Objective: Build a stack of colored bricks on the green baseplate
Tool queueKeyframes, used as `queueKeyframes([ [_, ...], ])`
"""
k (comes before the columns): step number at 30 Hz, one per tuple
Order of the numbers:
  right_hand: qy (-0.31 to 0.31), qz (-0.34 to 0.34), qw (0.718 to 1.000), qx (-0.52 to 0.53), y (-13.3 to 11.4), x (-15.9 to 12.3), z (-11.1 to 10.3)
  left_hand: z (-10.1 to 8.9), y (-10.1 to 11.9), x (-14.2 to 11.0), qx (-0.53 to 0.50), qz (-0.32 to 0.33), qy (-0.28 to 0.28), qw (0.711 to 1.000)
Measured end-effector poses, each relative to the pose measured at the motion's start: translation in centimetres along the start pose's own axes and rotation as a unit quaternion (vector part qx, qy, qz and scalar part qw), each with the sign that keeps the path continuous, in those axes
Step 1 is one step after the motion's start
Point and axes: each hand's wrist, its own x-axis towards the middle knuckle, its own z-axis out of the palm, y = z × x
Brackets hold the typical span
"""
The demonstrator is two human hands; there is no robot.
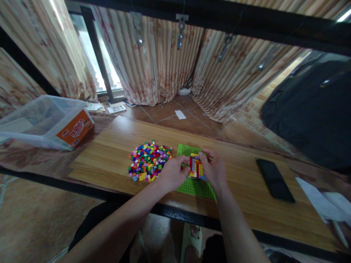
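A small build of toy bricks (196, 168) in striped red, yellow and blue stands on a green studded baseplate (193, 188). My left hand (174, 172) has its thumb and forefinger closed at the build's left edge. From the other side, my right hand (214, 168) curls its fingers round the right and far edges, hiding part of the build. Whether a loose brick is also between the fingertips, I cannot tell. Left of my left hand lies a pile of loose small bricks (149, 160) in many colours.
A wooden board (109, 146) lies under the bricks on the table. To the right is a black phone (275, 180), with white paper (315, 197) past it. A clear plastic bin (44, 124) with an orange label stands at left. A dark bar (246, 18) with hanging clips crosses above.
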Motion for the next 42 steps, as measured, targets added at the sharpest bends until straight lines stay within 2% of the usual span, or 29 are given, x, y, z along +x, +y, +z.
queueKeyframes([
  [4,-0.025,0.002,0.999,-0.039,-0.3,-0.1,0.1,-0.1,0.0,0.0,-0.004,0.000,-0.004,1.000],
  [12,-0.045,0.021,0.998,-0.025,-0.2,0.1,0.2,-0.5,-0.1,0.1,0.039,0.008,0.002,0.999],
  [16,-0.051,0.025,0.998,-0.025,-0.2,0.2,0.3,-1.9,-0.6,0.4,0.080,0.007,0.021,0.997],
  [19,-0.050,0.023,0.998,-0.018,-0.5,0.1,0.3,-3.6,-1.0,0.7,0.153,-0.005,0.031,0.988],
  [22,-0.043,0.019,0.999,-0.013,-0.8,-0.2,0.1,-5.0,-1.4,0.7,0.244,-0.021,0.022,0.969],
  [24,-0.037,0.023,0.999,-0.016,-0.8,-0.3,0.0,-5.4,-1.5,0.6,0.277,-0.009,0.005,0.961],
  [32,-0.013,0.008,0.999,-0.032,-1.1,-0.3,-0.3,-3.7,-1.6,0.3,0.349,0.086,-0.064,0.931],
  [36,-0.004,0.009,0.999,-0.035,-1.4,-0.4,-0.4,-3.2,-1.7,0.5,0.378,0.095,-0.079,0.917],
  [42,0.003,0.002,0.999,-0.034,-1.6,-0.5,-0.6,-3.1,-1.4,0.4,0.375,0.080,-0.059,0.922],
])
